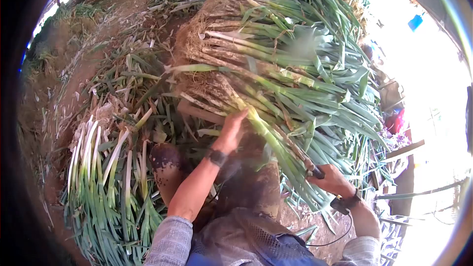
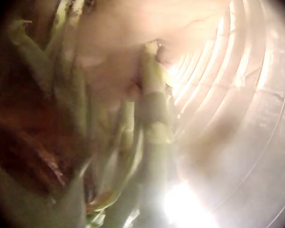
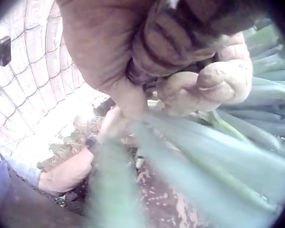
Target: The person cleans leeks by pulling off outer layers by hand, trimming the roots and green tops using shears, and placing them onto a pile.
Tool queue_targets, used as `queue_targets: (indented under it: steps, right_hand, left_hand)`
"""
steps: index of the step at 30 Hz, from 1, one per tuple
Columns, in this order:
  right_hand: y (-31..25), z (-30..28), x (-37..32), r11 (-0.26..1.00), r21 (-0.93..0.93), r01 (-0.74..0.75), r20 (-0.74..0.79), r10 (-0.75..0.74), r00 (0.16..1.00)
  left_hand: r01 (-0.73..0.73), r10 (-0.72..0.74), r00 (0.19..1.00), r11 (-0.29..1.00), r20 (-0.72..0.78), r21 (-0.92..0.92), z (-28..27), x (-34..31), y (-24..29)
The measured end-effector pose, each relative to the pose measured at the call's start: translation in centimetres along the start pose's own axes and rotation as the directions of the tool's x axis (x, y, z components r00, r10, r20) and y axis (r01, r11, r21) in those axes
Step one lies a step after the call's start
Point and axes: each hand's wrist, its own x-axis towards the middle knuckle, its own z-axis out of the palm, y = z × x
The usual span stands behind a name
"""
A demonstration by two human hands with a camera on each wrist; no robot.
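Note:
My left hand (image 1: pixel 232 130) grips a leek (image 1: pixel 253 116) by its pale shank below the roots. The roots point up and left, and the green leaves run down toward my right hand. In the left wrist view, green stalks (image 2: pixel 154 109) pass under the blurred hand. My right hand (image 1: pixel 332 181) grips a tool by its dark handle (image 1: pixel 319 172), beside the leek's leaves. Close up in the right wrist view, that handle (image 3: pixel 166 42) is thick and ridged, with fingers (image 3: pixel 218 83) curled round it. The tool's working end cannot be told from the stalks.
A large heap of unpeeled leeks (image 1: pixel 276 59), roots to the left, fills the far side. Peeled leeks (image 1: pixel 93 160) with white shanks lie at the left. Leaf scraps (image 1: pixel 128 71) litter the soil. My muddy knees (image 1: pixel 165 162) are beneath the hands, and a cable (image 1: pixel 340 236) hangs from the right wrist.

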Motion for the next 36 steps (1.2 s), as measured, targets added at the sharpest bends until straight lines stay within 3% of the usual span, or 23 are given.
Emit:
queue_targets:
  steps: [1,2,3,5,6,10,11,13,17,20,23,27,29,31,32,33,35,36]
  right_hand:
    - [-1.0,-0.7,-0.5,1.0,0.021,0.006,0.045,-0.007,0.999]
    - [-1.7,-0.9,-1.2,0.985,0.165,0.043,0.071,-0.056,0.996]
    - [-2.2,-1.0,-1.4,0.995,0.083,0.053,0.103,-0.061,0.993]
    - [-2.2,0.5,-1.1,0.984,-0.082,0.156,0.03,-0.154,0.988]
    - [-2.0,1.1,-0.7,0.969,-0.116,0.22,0.009,-0.22,0.975]
    - [-2.1,3.8,0.3,0.946,-0.264,0.19,-0.051,-0.211,0.976]
    - [-2.9,3.7,0.4,0.946,-0.294,0.136,0.024,-0.135,0.991]
    - [-2.7,4.7,1.2,0.961,-0.245,0.128,-0.026,-0.138,0.99]
    - [-4.5,4.8,3.5,0.951,-0.288,0.117,-0.017,-0.127,0.992]
    - [-5.0,4.7,6.3,0.952,-0.291,0.099,-0.07,-0.124,0.99]
    - [-6.2,4.0,9.1,0.941,-0.292,0.174,-0.092,-0.209,0.974]
    - [-9.0,3.2,12.2,0.948,-0.271,0.165,-0.134,-0.207,0.969]
    - [-10.2,2.4,13.9,0.941,-0.296,0.164,-0.134,-0.211,0.968]
    - [-11.4,1.9,15.0,0.942,-0.328,0.071,-0.123,-0.117,0.986]
    - [-10.1,2.6,16.9,0.913,-0.346,0.216,-0.225,-0.304,0.926]
    - [-10.5,2.4,17.4,0.911,-0.349,0.22,-0.226,-0.309,0.924]
    - [-11.8,1.5,18.6,0.915,-0.311,0.258,-0.236,-0.337,0.911]
    - [-13.2,0.9,18.6,0.933,-0.323,0.157,-0.18,-0.223,0.958]
  left_hand:
    - [-0.02,0.027,0.996,0.996,0.08,-0.091,0.1,-1.2,1.3]
    - [0.002,-0.005,0.993,1.0,0.12,0.028,-1.5,-1.7,1.2]
    - [-0.005,0.003,0.994,1.0,0.11,0.019,-2.7,-1.6,0.2]
    - [0.09,-0.086,0.994,0.995,-0.067,0.051,-4.5,-2.4,-1.7]
    - [0.093,-0.093,0.996,0.995,-0.01,-0.026,-5.1,-3.0,-2.2]
    - [0.023,-0.021,0.993,1.0,-0.118,0.014,-5.1,-3.4,-3.8]
    - [0.012,-0.011,0.992,1.0,-0.122,0.003,-4.8,-3.7,-3.7]
    - [0.014,-0.024,0.999,0.962,-0.032,-0.272,-4.1,-4.4,-3.6]
    - [0.028,-0.065,0.991,0.954,-0.114,-0.298,-5.1,-3.4,-6.3]
    - [0.005,-0.041,0.981,0.982,-0.19,-0.189,-2.9,-4.6,-4.0]
    - [-0.042,0.014,0.991,0.978,-0.135,-0.206,-3.7,-4.0,-4.8]
    - [-0.092,0.059,0.983,0.978,-0.172,-0.187,-4.7,-3.2,-6.2]
    - [-0.045,0.019,0.981,0.989,-0.191,-0.137,-4.3,-3.4,-5.8]
    - [-0.042,0.015,0.976,0.992,-0.218,-0.122,-3.3,-3.9,-4.8]
    - [-0.026,-0.001,0.97,0.994,-0.244,-0.106,-3.0,-4.2,-4.4]
    - [-0.032,0.005,0.97,0.994,-0.244,-0.106,-3.5,-3.8,-5.1]
    - [-0.176,0.182,0.962,0.983,-0.206,0.044,-4.1,-3.2,-6.0]
    - [-0.179,0.185,0.961,0.983,-0.205,0.046,-4.2,-3.2,-6.3]
